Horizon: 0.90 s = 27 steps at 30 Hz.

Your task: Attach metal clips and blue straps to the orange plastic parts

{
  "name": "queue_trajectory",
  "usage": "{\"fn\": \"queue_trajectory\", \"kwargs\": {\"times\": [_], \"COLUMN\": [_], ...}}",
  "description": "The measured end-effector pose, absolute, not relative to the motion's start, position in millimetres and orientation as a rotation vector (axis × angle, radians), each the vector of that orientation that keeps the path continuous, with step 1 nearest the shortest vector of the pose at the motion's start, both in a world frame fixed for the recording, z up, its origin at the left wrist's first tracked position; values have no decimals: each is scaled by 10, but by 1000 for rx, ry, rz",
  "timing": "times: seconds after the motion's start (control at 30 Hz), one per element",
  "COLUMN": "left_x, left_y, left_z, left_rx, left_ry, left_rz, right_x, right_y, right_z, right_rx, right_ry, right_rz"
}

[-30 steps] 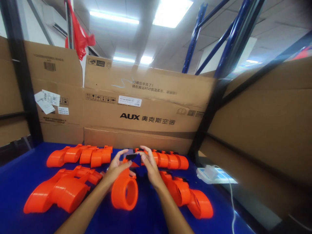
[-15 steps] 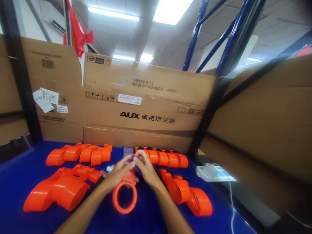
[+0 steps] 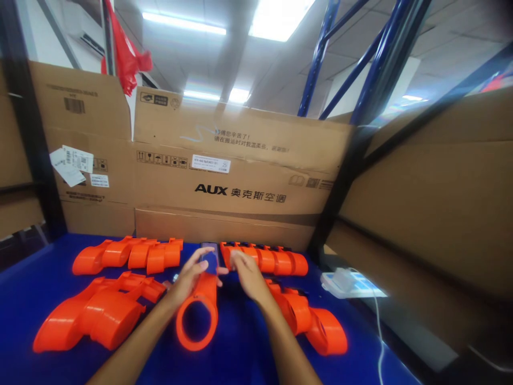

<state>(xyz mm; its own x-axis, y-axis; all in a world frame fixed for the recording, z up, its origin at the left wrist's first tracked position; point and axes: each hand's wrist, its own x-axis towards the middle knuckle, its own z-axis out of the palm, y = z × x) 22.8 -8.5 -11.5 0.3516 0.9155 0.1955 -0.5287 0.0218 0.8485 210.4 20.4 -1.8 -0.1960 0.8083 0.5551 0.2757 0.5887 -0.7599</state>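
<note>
Orange plastic housing [image 3: 199, 315] at lower centre of frame, ring end toward camera, neck held off blue bench [image 3: 24, 289]; looks light, stiff, smooth and probably slippery; best gripped at narrow neck; left hand [image 3: 188, 279] wrapped around neck; right hand [image 3: 249, 275] just beside, fingers loose, gripping nothing

Head camera, close, looking forward-down over workbench [image 3: 240, 358].

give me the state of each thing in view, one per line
left hand: closed around the neck of the orange ring-ended part
right hand: open, fingers spread, holding nothing
orange ring-ended part: held, ring opening toward the camera
phone: lying flat, screen dark
power strip: lying on the ledge, adapter plugged in
</note>
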Motion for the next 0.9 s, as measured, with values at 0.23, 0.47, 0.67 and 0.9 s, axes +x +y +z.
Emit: {"fn": "queue_trajectory", "kwargs": {"times": [0.23,0.47,0.67,0.9], "left_x": [166,180,200,236], "left_y": [29,4,5,-112], "left_z": [-98,-55,-132,-216], "left_rx": [861,748,735,857], "left_ry": [429,321,277,317], "left_rz": [1337,1300,1212,912], "right_x": [2403,2390,2444,2344], "right_y": [144,150,196,137], "right_z": [-194,-136,22,52], "right_rx": [-967,-1191,-1096,-943], "right_ry": [-2322,-2502,-2140,-1521], "right_rz": [167,345,839,1130]}}
